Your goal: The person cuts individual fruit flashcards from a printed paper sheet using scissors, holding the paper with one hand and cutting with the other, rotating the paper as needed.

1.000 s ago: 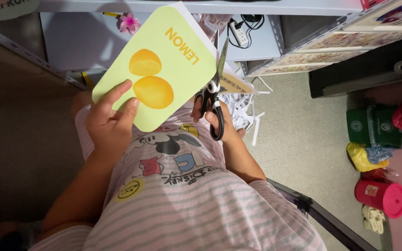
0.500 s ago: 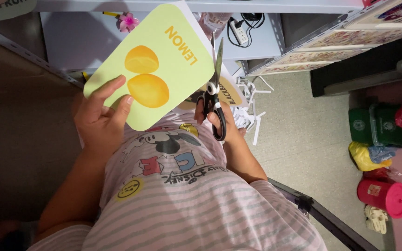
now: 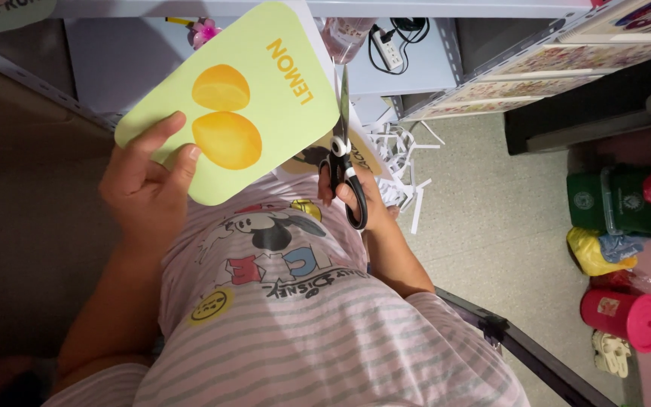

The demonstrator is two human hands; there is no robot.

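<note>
My left hand (image 3: 148, 181) grips the lower left corner of a light green card (image 3: 258, 83) with rounded corners and two yellow lemons printed on it. The card is held up in front of my chest, tilted. My right hand (image 3: 352, 192) holds black-handled scissors (image 3: 343, 154), fingers through the loops. The blades point up along the card's right edge and look nearly closed. Another printed card (image 3: 363, 154) shows partly behind the scissors.
White paper strips (image 3: 404, 162) lie on the floor past my right hand. A power strip (image 3: 389, 41) sits on a grey shelf above. At the right stand green bins (image 3: 615, 203), a yellow bag (image 3: 593, 252) and a pink lidded tub (image 3: 627, 316). A dark metal bar (image 3: 521, 347) runs low right.
The card has shifted slightly left and turned a little in my left hand. The scissors have stayed along its right edge, held by my right hand.
</note>
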